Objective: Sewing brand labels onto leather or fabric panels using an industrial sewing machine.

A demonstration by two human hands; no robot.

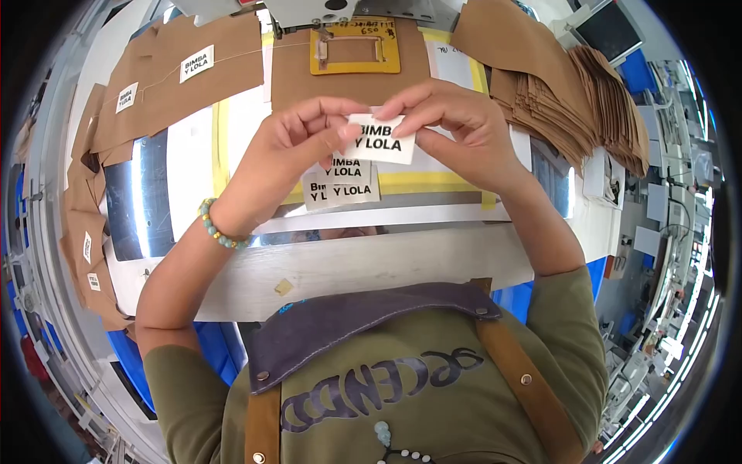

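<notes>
1. Holding: we have one white label (386,148) with black print between both hands, at fingertip height above the worktop (433,267), with its printed face up.
2. Left hand (297,143): thumb and fingers bent, pinching the label at its left edge; a bracelet (212,224) of green and gold-coloured beads circles the wrist.
3. Right hand (456,127): thumb and fingertips closed on the label's upper right part, the other fingers curled loosely.
4. Loose labels (352,193): several of the same kind, overlapping, just below the held label and between our wrists; we cannot tell the exact count.
5. Yellow plate (355,68): flat, with a rectangular frame set in it and dark handwriting, straight beyond our hands, lying on a brown sheet (292,85).
6. Machine head (305,14): pale, at the far side of the plate from our hands, only partly in view.
7. Brown pieces (166,81): beyond and to the left of our left hand, bearing white labels and crossed by a thin pale thread; further labelled ones hang down the table's left side.
8. Brown stack (533,104): many layers, fanned at the edges, beyond and to the right of our right hand.
9. Yellow tape (220,147): one strip runs just left of our left hand, others beneath and beyond the right.
10. Small tan scrap (284,288): nearer to us than either hand, on the worktop's front edge.
</notes>
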